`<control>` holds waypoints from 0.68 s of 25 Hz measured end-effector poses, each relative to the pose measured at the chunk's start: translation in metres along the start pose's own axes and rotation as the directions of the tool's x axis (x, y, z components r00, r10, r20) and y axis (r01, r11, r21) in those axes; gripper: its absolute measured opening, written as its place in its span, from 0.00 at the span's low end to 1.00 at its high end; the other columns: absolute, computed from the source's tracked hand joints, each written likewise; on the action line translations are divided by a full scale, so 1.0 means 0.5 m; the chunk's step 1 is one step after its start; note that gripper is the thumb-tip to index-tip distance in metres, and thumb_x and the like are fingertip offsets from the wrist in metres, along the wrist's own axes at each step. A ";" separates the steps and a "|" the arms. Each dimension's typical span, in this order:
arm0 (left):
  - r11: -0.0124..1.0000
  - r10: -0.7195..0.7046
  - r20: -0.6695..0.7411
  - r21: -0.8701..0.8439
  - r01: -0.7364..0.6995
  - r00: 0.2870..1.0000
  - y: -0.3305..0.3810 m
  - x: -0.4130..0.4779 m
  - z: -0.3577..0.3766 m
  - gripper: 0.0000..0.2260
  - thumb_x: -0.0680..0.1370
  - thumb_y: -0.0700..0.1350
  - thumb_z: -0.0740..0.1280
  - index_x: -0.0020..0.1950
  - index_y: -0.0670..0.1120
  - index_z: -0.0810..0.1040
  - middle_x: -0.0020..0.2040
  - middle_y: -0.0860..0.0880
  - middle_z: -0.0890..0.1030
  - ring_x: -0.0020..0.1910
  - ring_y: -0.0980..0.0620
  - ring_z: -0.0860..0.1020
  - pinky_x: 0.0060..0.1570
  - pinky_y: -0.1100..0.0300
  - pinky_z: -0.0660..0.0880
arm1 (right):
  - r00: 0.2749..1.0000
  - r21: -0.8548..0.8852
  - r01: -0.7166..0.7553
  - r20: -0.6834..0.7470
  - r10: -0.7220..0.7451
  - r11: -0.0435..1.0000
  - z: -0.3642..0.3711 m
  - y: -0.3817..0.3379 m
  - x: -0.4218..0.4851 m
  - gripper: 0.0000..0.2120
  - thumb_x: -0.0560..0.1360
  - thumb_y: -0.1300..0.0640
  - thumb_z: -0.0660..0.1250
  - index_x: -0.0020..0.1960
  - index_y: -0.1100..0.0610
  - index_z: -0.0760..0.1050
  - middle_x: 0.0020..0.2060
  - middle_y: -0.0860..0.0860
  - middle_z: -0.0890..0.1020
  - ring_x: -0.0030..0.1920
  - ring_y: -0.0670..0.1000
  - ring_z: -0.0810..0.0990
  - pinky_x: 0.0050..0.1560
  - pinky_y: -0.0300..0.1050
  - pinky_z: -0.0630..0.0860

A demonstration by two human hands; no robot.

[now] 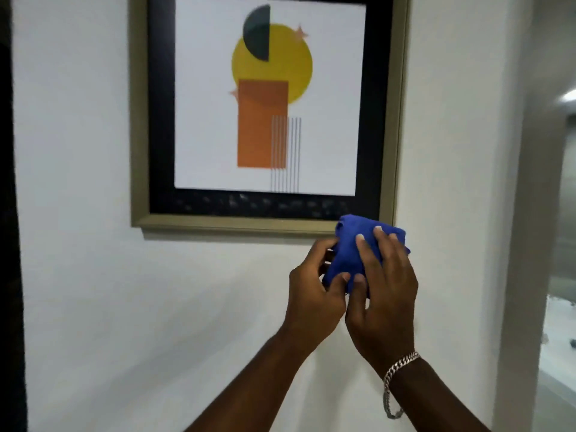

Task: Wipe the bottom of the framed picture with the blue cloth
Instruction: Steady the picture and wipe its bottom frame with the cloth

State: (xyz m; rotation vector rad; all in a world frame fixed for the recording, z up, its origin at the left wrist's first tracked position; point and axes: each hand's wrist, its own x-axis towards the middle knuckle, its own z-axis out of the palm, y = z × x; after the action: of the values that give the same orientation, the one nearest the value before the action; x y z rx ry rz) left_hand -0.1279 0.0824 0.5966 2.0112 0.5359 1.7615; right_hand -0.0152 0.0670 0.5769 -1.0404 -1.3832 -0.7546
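Observation:
The framed picture [237,224] hangs on a white wall, with an olive frame, a black mat and an abstract print of a yellow circle and an orange rectangle. Pale specks dot the black mat along its lower edge. A bunched blue cloth [349,254] is held in front of the frame's lower right corner, its top overlapping the bottom rail. My left hand [314,294] grips the cloth from the left and below. My right hand [383,294], with a silver chain bracelet on its wrist, covers the cloth from the right with fingers spread over it.
The white wall [93,275] spreads below and left of the picture. A dark vertical edge [9,213] runs down the far left. On the right, the wall corner [514,244] gives way to a blurred, brighter room.

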 end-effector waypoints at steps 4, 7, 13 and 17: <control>0.997 0.018 0.065 0.072 -0.023 0.998 0.056 0.091 -0.039 0.22 0.77 0.35 0.67 0.68 0.50 0.69 0.60 0.51 0.80 0.56 0.55 0.80 0.53 0.66 0.80 | 0.997 -0.051 -0.056 -0.052 0.053 0.997 0.048 -0.017 0.083 0.26 0.80 0.50 0.48 0.76 0.56 0.56 0.77 0.55 0.60 0.78 0.54 0.54 0.75 0.64 0.52; 0.994 -0.100 0.307 0.082 0.078 0.947 0.073 0.125 -0.072 0.25 0.78 0.33 0.61 0.72 0.49 0.60 0.63 0.47 0.77 0.61 0.49 0.79 0.61 0.54 0.79 | 0.992 -0.099 -0.122 -0.042 0.119 0.988 0.088 -0.020 0.122 0.28 0.81 0.47 0.42 0.76 0.60 0.55 0.76 0.57 0.61 0.77 0.56 0.55 0.75 0.64 0.52; 0.768 0.335 0.152 0.528 -0.363 0.930 0.097 0.188 -0.176 0.16 0.72 0.43 0.58 0.58 0.46 0.77 0.51 0.46 0.83 0.47 0.49 0.81 0.47 0.53 0.81 | 0.999 -0.291 -0.042 -0.028 0.035 0.956 0.143 0.008 0.115 0.30 0.80 0.44 0.47 0.77 0.61 0.55 0.77 0.57 0.59 0.77 0.58 0.55 0.76 0.63 0.53; 0.364 0.394 0.362 0.783 -0.505 0.845 0.075 0.308 -0.241 0.22 0.77 0.39 0.61 0.72 0.40 0.69 0.74 0.39 0.70 0.73 0.41 0.67 0.72 0.48 0.66 | 0.998 -0.317 0.066 0.003 -0.069 0.946 0.125 0.031 0.105 0.33 0.79 0.39 0.49 0.75 0.62 0.60 0.75 0.58 0.63 0.76 0.59 0.59 0.75 0.63 0.54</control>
State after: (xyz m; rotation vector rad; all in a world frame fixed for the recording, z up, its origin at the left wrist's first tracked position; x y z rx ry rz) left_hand -0.2275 0.1403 0.7594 3.2235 1.0778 1.8151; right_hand -0.0221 0.1377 0.6199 -1.2412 -1.3214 -1.0568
